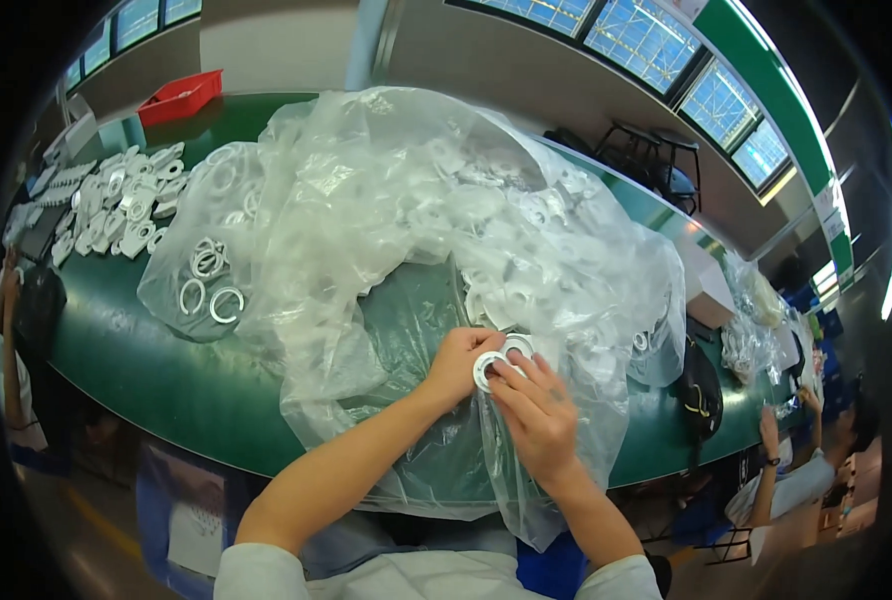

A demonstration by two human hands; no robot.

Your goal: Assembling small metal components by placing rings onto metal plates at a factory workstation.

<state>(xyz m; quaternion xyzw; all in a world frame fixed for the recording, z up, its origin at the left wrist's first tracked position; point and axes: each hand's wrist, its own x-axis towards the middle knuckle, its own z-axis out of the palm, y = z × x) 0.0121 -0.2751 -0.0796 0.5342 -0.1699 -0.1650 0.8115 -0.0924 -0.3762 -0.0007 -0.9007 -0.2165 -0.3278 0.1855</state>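
Observation:
My left hand (pixel 459 364) is closed, its fingertips gripping the edge of a white plastic ring (pixel 483 371). My right hand (pixel 540 412) is bent over the same ring, fingers pressed to its face and slightly blurred. Just behind the fingers shows a second white ring-shaped part (pixel 517 345); whether a hand holds it, I cannot tell. Both hands are above a large clear plastic bag (pixel 336 240) spread over the green table. Inside its far and right folds lie many white plastic parts (pixel 536 215), blurred by the film.
Loose white rings (pixel 208 258) lie in another clear bag on the left. Beyond them is a pile of white flat parts (pixel 126 195). A red tray (pixel 181 97) stands at the far left of the green table (pixel 166 390). Co-workers sit at both sides; a black bag (pixel 701 390) hangs at the right edge.

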